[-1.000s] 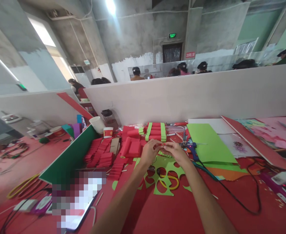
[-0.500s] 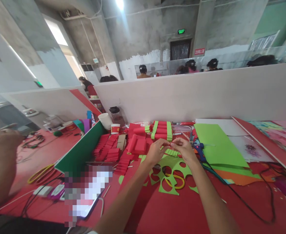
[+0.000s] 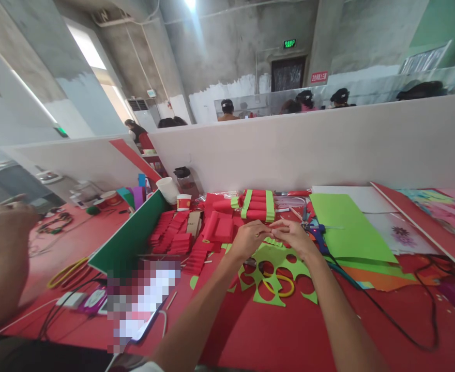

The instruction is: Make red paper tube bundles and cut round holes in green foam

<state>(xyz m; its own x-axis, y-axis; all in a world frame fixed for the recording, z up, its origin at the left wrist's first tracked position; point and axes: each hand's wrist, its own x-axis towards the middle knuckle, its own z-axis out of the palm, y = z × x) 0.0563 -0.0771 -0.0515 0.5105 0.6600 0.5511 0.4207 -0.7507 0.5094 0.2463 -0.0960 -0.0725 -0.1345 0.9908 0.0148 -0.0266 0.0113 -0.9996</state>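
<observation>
Both left hand (image 3: 252,238) and right hand (image 3: 291,236), in the head view, meet with curled fingers near a green cut-out sheet (image 3: 274,254); whether they grip anything cannot be told. Beyond, several red rolls (image 3: 257,205) are already banded in green; pleated red strips (image 3: 196,262) lie unbanded. Contents of the red-and-white cup (image 3: 183,203) don't show.

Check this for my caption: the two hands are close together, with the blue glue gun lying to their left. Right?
Not quite: the left hand and right hand are close together, but the head view shows the blue glue gun lying to their right.
</observation>
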